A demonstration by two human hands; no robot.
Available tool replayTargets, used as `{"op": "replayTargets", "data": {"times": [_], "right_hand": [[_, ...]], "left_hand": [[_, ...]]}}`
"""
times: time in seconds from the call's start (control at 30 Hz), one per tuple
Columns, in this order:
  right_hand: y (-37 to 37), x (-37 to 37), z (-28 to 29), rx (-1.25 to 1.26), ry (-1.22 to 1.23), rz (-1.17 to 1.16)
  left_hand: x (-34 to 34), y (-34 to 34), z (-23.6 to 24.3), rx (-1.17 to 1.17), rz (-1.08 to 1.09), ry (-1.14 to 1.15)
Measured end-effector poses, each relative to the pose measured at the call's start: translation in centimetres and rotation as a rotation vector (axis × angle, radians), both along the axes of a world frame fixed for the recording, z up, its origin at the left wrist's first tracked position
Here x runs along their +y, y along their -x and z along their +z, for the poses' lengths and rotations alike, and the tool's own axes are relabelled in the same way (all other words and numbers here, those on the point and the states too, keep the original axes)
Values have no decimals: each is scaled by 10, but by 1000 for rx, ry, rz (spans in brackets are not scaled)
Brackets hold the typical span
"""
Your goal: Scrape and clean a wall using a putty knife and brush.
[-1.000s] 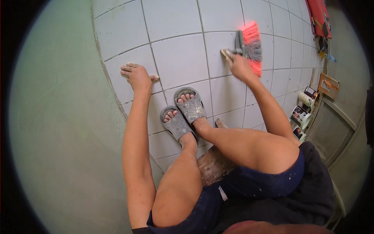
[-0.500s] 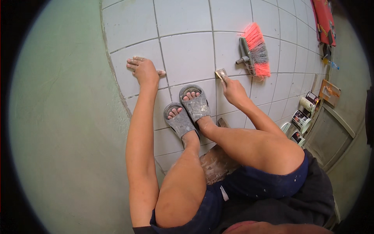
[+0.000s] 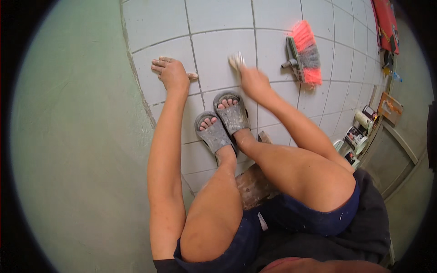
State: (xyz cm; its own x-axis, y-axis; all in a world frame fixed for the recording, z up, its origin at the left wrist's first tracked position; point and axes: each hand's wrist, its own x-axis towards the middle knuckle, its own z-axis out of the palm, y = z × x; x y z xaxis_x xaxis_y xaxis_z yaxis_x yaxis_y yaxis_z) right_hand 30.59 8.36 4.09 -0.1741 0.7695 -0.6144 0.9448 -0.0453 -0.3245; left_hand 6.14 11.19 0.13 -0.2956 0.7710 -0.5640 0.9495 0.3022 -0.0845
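My left hand (image 3: pixel 175 76) lies on a pale floor tile beside the wall, fingers stretched out and thumb apart, with nothing held. Greyish dust coats its fingertips. My right hand (image 3: pixel 256 84) is closed around a small flat scraper (image 3: pixel 236 61), whose light end is smeared by motion over the tile ahead of my feet. White tiles (image 3: pixel 222 43) with grey grout lines spread beneath both hands. Between my arms are my feet in grey, paint-spotted slide sandals (image 3: pixel 233 116).
A broom head (image 3: pixel 307 55) with orange and grey bristles lies to the right. Along the far right stand several paint cans (image 3: pixel 354 137), a wooden board (image 3: pixel 390 108) and a red box-like item (image 3: pixel 386 25). I sit on a low wooden stool (image 3: pixel 255 186) beside the green wall (image 3: pixel 82 136).
My right hand has swept the scraper forward and to the left across the tiles, from beside the broom to ahead of my feet. My left hand stays in place on its tile.
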Motion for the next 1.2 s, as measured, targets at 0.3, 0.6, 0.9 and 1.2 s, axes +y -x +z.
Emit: {"op": "replayTargets", "data": {"times": [0.3,0.6,0.9,1.2], "right_hand": [[22,29,11,485,-89,-272],[24,-65,34,624,365,127],[-173,-3,-8,-413,-498,14],[-206,50,-23,-90,-523,-34]], "left_hand": [[-68,-19,36,-405,147,-524],[-158,-44,63,-1442,1221,67],[-166,-5,72,-1565,1467,-153],[-182,14,67,-1181,1353,-363]]}}
